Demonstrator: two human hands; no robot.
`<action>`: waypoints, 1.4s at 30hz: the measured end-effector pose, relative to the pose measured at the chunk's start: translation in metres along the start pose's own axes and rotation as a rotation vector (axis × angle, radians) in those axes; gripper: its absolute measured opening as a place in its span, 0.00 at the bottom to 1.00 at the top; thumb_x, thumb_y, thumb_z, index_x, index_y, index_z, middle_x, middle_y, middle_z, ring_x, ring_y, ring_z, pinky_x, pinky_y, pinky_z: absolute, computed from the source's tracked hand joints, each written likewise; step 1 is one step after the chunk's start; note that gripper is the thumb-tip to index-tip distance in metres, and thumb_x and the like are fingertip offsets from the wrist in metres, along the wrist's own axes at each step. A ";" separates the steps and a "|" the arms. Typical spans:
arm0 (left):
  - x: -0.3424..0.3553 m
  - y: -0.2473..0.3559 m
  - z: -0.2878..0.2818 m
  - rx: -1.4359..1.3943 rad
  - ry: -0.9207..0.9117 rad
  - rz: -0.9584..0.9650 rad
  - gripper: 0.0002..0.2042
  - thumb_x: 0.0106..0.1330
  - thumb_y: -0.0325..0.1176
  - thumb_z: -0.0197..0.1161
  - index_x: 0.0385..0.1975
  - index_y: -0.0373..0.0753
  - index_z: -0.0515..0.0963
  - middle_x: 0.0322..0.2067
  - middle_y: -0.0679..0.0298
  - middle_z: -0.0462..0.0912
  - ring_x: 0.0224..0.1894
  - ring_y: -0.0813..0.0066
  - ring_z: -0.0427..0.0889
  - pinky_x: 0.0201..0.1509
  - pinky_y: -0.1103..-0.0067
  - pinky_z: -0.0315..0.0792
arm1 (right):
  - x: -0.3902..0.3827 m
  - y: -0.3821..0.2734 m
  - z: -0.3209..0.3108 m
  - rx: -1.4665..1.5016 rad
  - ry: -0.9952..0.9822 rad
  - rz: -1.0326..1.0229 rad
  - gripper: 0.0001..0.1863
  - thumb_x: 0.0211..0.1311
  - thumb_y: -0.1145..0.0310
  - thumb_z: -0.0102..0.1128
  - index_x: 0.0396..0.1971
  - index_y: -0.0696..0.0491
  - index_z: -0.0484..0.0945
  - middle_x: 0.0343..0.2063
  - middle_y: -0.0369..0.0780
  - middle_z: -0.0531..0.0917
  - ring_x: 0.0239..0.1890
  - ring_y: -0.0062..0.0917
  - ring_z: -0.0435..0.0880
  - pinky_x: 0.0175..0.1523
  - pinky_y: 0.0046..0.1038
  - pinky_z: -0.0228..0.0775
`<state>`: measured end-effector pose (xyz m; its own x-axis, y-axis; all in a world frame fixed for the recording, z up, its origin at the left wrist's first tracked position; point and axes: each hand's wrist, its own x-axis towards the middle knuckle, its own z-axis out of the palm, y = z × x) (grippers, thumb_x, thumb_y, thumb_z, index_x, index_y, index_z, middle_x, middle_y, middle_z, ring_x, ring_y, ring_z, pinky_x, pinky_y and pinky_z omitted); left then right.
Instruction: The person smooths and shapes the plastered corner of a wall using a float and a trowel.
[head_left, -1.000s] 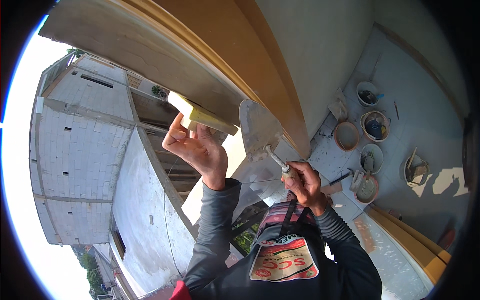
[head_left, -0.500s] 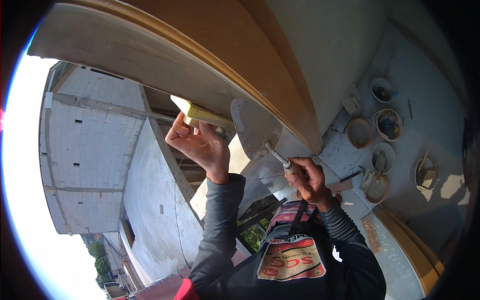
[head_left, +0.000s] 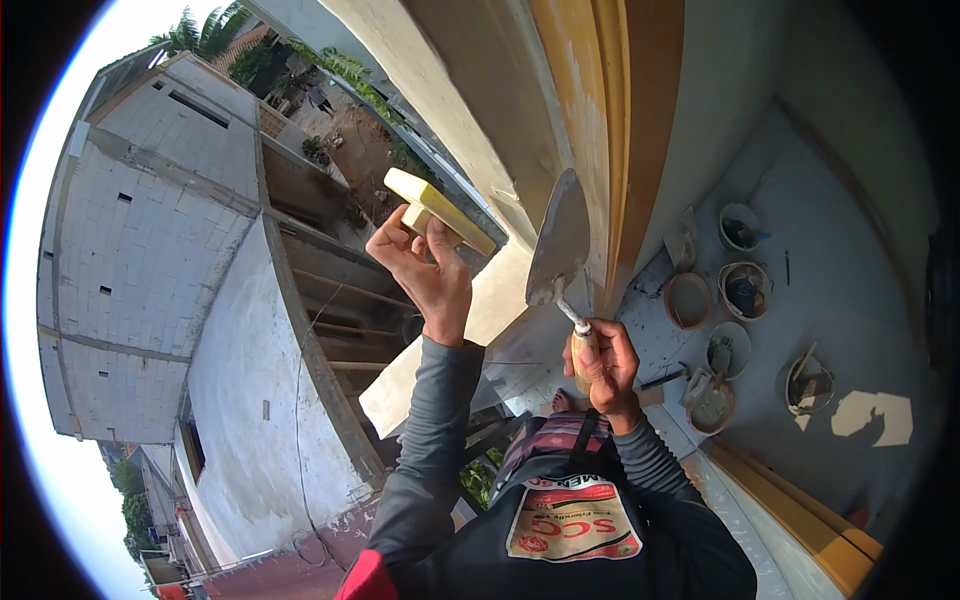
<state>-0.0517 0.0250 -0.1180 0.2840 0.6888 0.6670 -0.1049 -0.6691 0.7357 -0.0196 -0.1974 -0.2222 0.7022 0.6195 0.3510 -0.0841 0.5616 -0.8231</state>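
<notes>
My left hand (head_left: pixel 428 270) is closed on the handle of a pale yellow plastering float (head_left: pixel 440 208), held out in the air left of the window reveal. A gap shows between the float and the grey plastered edge (head_left: pixel 480 110). In my right hand (head_left: pixel 606 368) is a pointing-blade trowel (head_left: pixel 560 240), gripped by its wooden handle with the blade upward. The trowel's metal is smeared with grey mortar, and its blade overlaps the wooden frame (head_left: pixel 612 130) in view; whether it touches cannot be made out.
Several buckets and bowls stand on the floor at right, among them a mortar bowl (head_left: pixel 711 408), an orange-rimmed bowl (head_left: pixel 688 300) and a bucket with tools (head_left: pixel 808 385). A pale ledge (head_left: pixel 440 345) lies below my hands. Outside at left rises an unfinished block building (head_left: pixel 140 230).
The float has come away from the underside of the plastered edge. My view has shifted, showing more of the yard outside. The trowel blade now stands more upright.
</notes>
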 end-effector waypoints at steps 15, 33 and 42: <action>0.002 0.050 -0.011 -0.071 -0.078 0.303 0.22 0.66 0.21 0.63 0.43 0.41 0.52 0.54 0.44 0.68 0.55 0.67 0.74 0.62 0.67 0.71 | 0.026 0.042 0.022 0.060 0.063 -0.022 0.20 0.73 0.59 0.54 0.54 0.58 0.67 0.29 0.43 0.79 0.24 0.22 0.76 0.30 0.25 0.72; 0.000 0.046 0.026 -0.117 -0.078 0.299 0.21 0.67 0.19 0.61 0.43 0.42 0.52 0.53 0.47 0.69 0.55 0.69 0.73 0.59 0.68 0.72 | -0.036 0.038 -0.005 -0.014 0.095 0.012 0.18 0.72 0.69 0.55 0.56 0.61 0.68 0.31 0.41 0.80 0.26 0.18 0.77 0.33 0.22 0.71; -0.001 0.046 0.021 -0.130 -0.068 0.280 0.20 0.68 0.20 0.61 0.43 0.42 0.53 0.53 0.49 0.69 0.48 0.73 0.74 0.54 0.75 0.72 | 0.001 0.015 0.000 -0.047 0.033 0.014 0.20 0.69 0.67 0.60 0.54 0.62 0.71 0.29 0.41 0.82 0.29 0.18 0.79 0.35 0.23 0.73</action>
<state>-0.0367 -0.0125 -0.0875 0.2895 0.4599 0.8395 -0.3075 -0.7859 0.5365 -0.0204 -0.1883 -0.2342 0.7242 0.6084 0.3246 -0.0617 0.5259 -0.8483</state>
